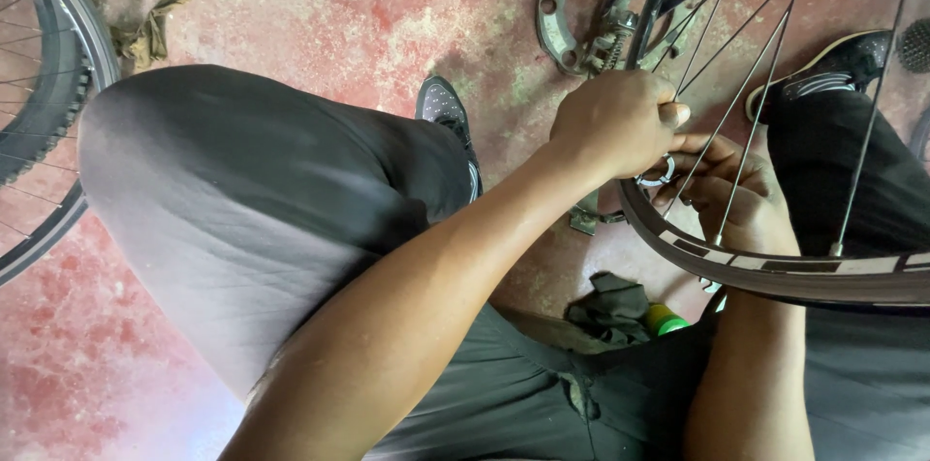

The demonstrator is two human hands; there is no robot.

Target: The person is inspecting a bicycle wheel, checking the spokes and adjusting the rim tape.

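Red, worn concrete floor (320,6). Second bicycle wheel (44,103) with knobby tyre at left edge. Crumpled tan rag (145,30) near it, upper left. Flat metal ring with bolt holes (562,11) lies top centre. Dark cloth (610,311) beside a green-capped bottle (664,319), low centre. Black shoes (446,107) on floor.

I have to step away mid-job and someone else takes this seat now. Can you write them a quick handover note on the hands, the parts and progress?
Left hand: closed in a fist among the spokes, above the wheel rim.
Right hand: behind the spokes, fingers curled beside a small metal ring; which hand grips it cannot be told.
Wheel rests over the lap. Toothed metal disc lies on the red floor, dark rag and a green-capped item near the knees, second wheel at far left.
Done and left: cannot be judged from this view.
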